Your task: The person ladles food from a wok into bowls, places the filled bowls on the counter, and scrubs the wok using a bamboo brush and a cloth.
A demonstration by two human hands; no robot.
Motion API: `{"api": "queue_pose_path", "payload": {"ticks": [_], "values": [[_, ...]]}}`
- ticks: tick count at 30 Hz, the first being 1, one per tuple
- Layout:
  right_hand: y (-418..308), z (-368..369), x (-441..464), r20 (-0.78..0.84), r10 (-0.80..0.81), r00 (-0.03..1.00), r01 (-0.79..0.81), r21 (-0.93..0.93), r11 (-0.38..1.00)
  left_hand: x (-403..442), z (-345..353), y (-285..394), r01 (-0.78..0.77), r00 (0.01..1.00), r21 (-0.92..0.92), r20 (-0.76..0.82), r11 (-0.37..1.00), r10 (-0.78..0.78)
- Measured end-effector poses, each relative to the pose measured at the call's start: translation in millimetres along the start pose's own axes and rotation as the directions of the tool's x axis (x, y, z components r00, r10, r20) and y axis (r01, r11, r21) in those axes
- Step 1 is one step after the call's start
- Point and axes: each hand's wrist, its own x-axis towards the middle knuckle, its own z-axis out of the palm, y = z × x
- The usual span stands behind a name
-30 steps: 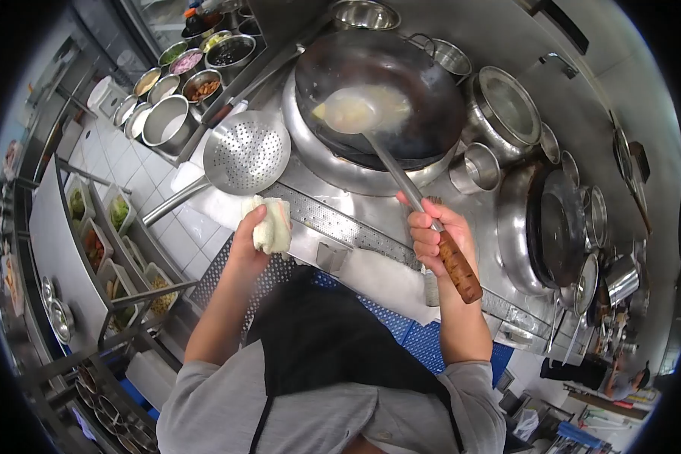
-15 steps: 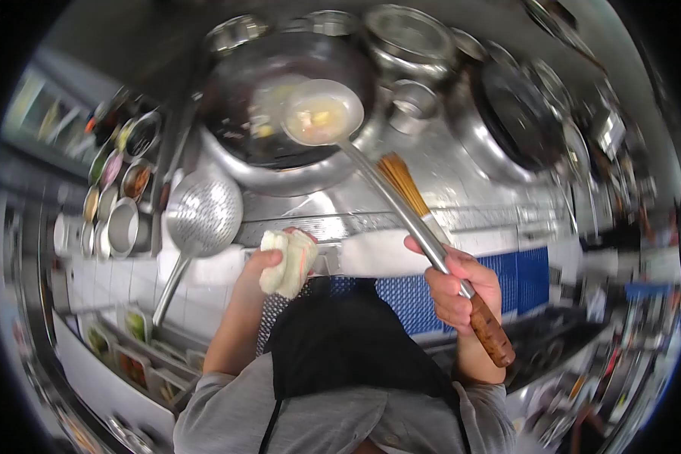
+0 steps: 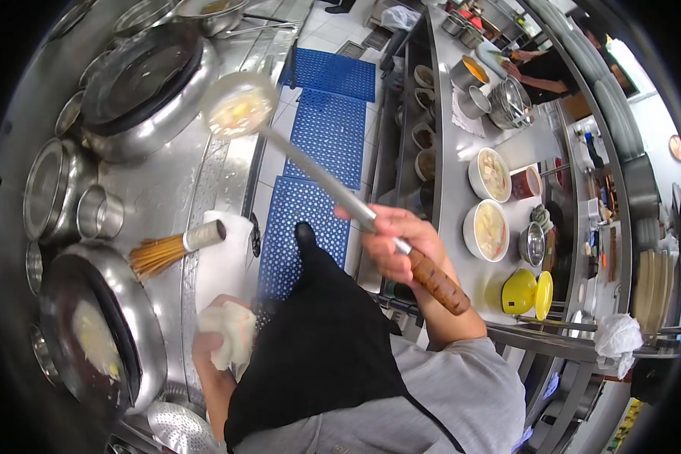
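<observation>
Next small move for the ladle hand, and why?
Probably swing the ladle toward the nearer white bowl, keeping it level: the right hand grips its handle, its cup holds wet-looking food, and that bowl contains similar-looking pale food.

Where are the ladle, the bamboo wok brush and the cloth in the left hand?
Ladle [image 3: 318,175]: head view, on its metal shaft.
Bamboo wok brush [image 3: 166,251]: head view, on its bristles.
Cloth [image 3: 238,333]: head view, on its crumpled face.

I wore a black apron [image 3: 318,356] over a grey, short-sleeved shirt [image 3: 461,390]. A thin black strap [image 3: 436,425] ran from the apron across it; beyond the apron showed my black shoe [image 3: 305,234].
</observation>
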Motion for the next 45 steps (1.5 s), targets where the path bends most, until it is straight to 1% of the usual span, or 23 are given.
{"api": "queue_pose_path", "payload": {"ticks": [1,4,5,9,11,14,16,20,22,24,25,27,28,30,31,33,34,37,39,41,42,44,45], "values": [[-14.7,-10.7,3.7,-0.066,-0.072,0.995,0.071,-0.025,0.997,11.5,15.3,4.3,0.023,1.0,-0.024,-0.005,0.999,-0.023],[-68.0,-55.2,27.1,-0.104,-0.215,0.971,0.217,0.014,0.976,54.6,36.0,5.1,0.061,0.998,0.009,0.012,0.998,-0.062],[-90.9,-76.3,38.3,-0.118,-0.241,0.963,0.247,0.042,0.968,73.2,33.9,1.6,0.077,0.996,0.046,0.04,0.996,-0.079],[-200.6,-181.1,92.9,-0.202,-0.367,0.908,0.391,0.095,0.915,146.0,64.0,-6.9,0.167,0.986,0.068,0.01,0.984,-0.168],[-256.8,-232.4,118.7,-0.279,-0.42,0.864,0.46,0.095,0.883,181.4,77.0,-13.5,0.204,0.977,0.034,-0.071,0.978,-0.201],[-341.7,-320.3,156.5,-0.287,-0.504,0.815,0.553,0.122,0.824,241.8,104.5,-13.9,0.251,0.948,-0.031,-0.194,0.967,-0.252],[-402.1,-385.7,178.8,-0.29,-0.566,0.772,0.608,0.075,0.79,275.7,116.9,-13.4,0.304,0.901,-0.067,-0.304,0.95,-0.31],[-513.9,-481.1,207.0,-0.292,-0.643,0.708,0.675,0.01,0.738,330.5,112.5,-33.5,0.318,0.867,-0.107,-0.369,0.942,-0.334],[-561.2,-510.1,218.2,-0.365,-0.69,0.625,0.732,-0.032,0.681,360.2,120.0,-33.4,0.353,0.836,-0.125,-0.402,0.927,-0.372],[-601.2,-535.9,225.0,-0.322,-0.73,0.602,0.758,-0.054,0.65,383.4,138.3,-23.4,0.397,0.795,-0.151,-0.437,0.905,-0.421],[-619.7,-544.4,226.3,-0.377,-0.729,0.571,0.762,-0.087,0.642,396.7,152.2,-17.5,0.394,0.783,-0.155,-0.461,0.906,-0.419],[-651.0,-567.2,229.2,-0.37,-0.751,0.548,0.77,-0.127,0.625,420.3,184.4,-6.2,0.386,0.757,-0.16,-0.507,0.909,-0.411],[-661.8,-577.9,230.5,-0.377,-0.76,0.53,0.775,-0.148,0.614,428.6,180.2,-4.6,0.431,0.72,-0.192,-0.516,0.881,-0.465],[-676.0,-591.0,232.0,-0.487,-0.743,0.459,0.728,-0.272,0.629,447.7,174.8,0.3,0.513,0.635,-0.26,-0.526,0.818,-0.566],[-680.5,-594.4,233.0,-0.538,-0.732,0.418,0.695,-0.33,0.639,449.7,187.0,0.3,0.48,0.68,-0.215,-0.521,0.851,-0.515],[-683.1,-597.8,236.2,-0.637,-0.701,0.321,0.585,-0.448,0.676,460.2,198.5,2.0,0.445,0.702,-0.195,-0.53,0.874,-0.476],[-683.5,-597.5,237.6,-0.678,-0.686,0.265,0.521,-0.498,0.693,466.0,200.2,1.7,0.447,0.681,-0.22,-0.545,0.867,-0.489],[-679.3,-594.8,248.6,-0.674,-0.701,0.231,0.392,-0.595,0.702,478.4,201.0,4.0,0.447,0.615,-0.282,-0.593,0.849,-0.52],[-677.8,-581.0,259.9,-0.681,-0.723,0.118,0.259,-0.682,0.685,483.1,200.9,0.1,0.416,0.632,-0.245,-0.614,0.876,-0.473],[-672.7,-573.2,268.1,-0.642,-0.766,0.025,0.148,-0.755,0.638,478.7,198.9,-5.9,0.383,0.685,-0.155,-0.614,0.911,-0.392],[-671.2,-576.2,267.4,-0.587,-0.81,0.002,0.031,-0.809,0.587,476.9,195.7,-7.1,0.377,0.704,-0.122,-0.607,0.918,-0.37],[-663.8,-583.4,267.3,-0.463,-0.886,-0.014,-0.207,-0.866,0.456,473.2,182.7,-1.7,0.423,0.71,-0.113,-0.575,0.899,-0.406],[-661.3,-595.5,266.8,-0.36,-0.93,-0.074,-0.383,-0.851,0.36,475.0,187.2,0.9,0.403,0.701,-0.11,-0.601,0.909,-0.384]]}}
